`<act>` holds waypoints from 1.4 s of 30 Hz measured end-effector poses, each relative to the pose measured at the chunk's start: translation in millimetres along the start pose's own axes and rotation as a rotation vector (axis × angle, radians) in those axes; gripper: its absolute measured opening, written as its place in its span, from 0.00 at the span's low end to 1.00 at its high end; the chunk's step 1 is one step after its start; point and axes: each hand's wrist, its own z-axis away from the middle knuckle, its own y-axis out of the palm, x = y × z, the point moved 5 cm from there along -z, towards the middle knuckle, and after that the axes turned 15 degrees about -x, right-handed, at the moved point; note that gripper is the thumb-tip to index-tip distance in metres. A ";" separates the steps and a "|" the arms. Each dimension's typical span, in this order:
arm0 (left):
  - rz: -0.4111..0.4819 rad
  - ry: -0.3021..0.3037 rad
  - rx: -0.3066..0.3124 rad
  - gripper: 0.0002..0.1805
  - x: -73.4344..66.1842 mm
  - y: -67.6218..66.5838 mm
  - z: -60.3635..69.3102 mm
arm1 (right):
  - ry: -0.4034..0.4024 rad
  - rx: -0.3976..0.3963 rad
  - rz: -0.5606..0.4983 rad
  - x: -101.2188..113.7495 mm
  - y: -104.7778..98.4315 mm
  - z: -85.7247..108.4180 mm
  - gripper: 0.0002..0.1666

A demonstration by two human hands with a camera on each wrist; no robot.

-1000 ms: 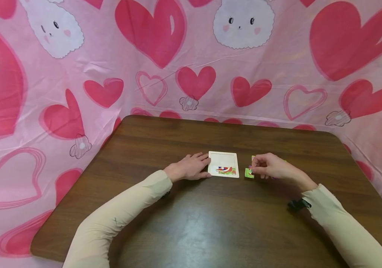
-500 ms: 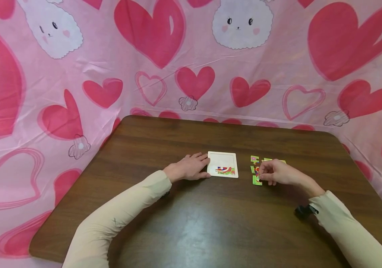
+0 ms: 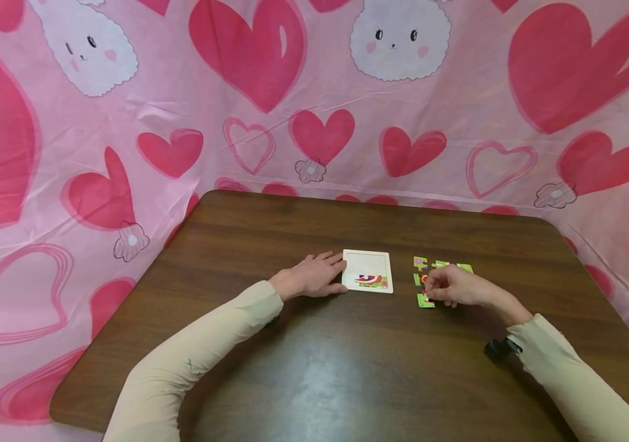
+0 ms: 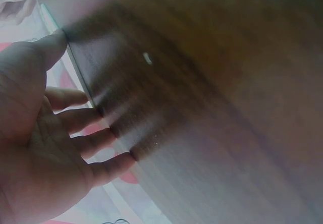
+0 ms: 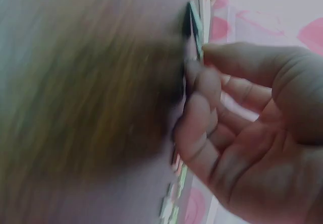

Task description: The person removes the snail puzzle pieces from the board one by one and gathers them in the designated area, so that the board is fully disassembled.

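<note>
My left hand (image 3: 312,275) lies flat on the table with fingers spread, its fingertips touching the left edge of a white puzzle tray (image 3: 366,261). In the tray's lower part sit joined puzzle pieces (image 3: 372,281) with a red, white, blue and green print. Right of the tray, my right hand (image 3: 455,285) pinches a green puzzle piece (image 3: 425,301) between thumb and forefinger. From the right wrist, that piece (image 5: 195,24) looks tilted, one edge lifted off the tabletop. The hand partly covers other loose pieces beneath it.
Several loose puzzle pieces lie around the right hand, among them a green one with a pink flower (image 3: 420,262) and a plain green one (image 3: 465,268). The brown wooden table (image 3: 314,368) has a pink heart-print cloth (image 3: 322,92) hanging behind it.
My right hand has moved away from the tray, rightward and slightly nearer me, taking the green puzzle piece along to the loose pieces. The left hand stays on the tray's edge.
</note>
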 end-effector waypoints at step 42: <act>-0.003 -0.023 0.009 0.39 1.8 3.8 -1.8 | -0.184 -0.273 0.137 57.7 29.1 -42.0 0.11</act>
